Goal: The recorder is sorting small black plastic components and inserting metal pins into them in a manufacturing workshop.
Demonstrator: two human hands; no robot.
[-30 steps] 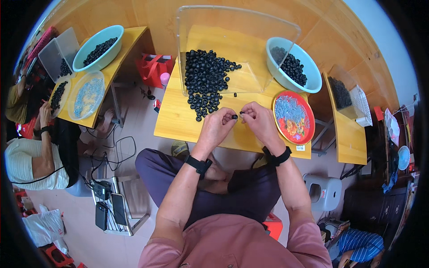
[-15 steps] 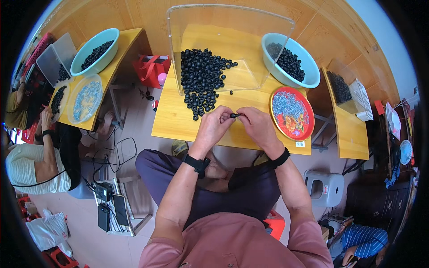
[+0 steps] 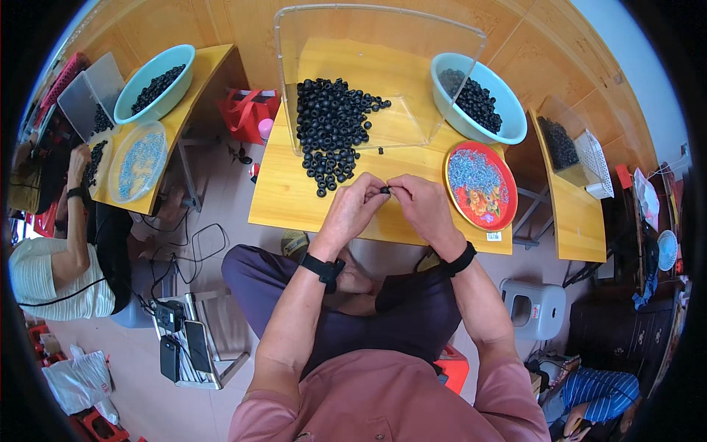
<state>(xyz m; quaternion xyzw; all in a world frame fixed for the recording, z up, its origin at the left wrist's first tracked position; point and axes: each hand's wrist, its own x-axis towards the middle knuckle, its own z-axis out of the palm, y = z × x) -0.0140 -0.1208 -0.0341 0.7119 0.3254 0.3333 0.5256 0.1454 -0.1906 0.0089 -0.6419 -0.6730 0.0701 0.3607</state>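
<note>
Taking our fingertips as the centre of the dial, we see the left hand (image 3: pixel 356 200) clamped on a small black piece (image 3: pixel 385 190) over the near part of the yellow surface (image 3: pixel 287 191), and the right hand (image 3: pixel 420 204) pinched on it from the other side; the fingers hide part of it.

At 11 o'clock we have a heap of round black pieces (image 3: pixel 331 125), spilling toward us from a clear box (image 3: pixel 324 6). One stray piece (image 3: pixel 381 150) lies at 12, just ahead of our fingers. The box's transparent right side stands between the heap and a pale blue bowl (image 3: pixel 513 114) of black pieces at 1 to 2 o'clock, crossing its left part in our view. At 3 sits a red tray (image 3: pixel 498 162) with small clear-bluish bits (image 3: pixel 471 169).

Farther off, we find a red bag (image 3: pixel 249 114) at 10, beside the surface; a co-worker's hand (image 3: pixel 79 158) at 9 to 10; a metal stool (image 3: pixel 213 376) carrying dark devices at 8; and a grey stool (image 3: pixel 549 313) at 4.
</note>
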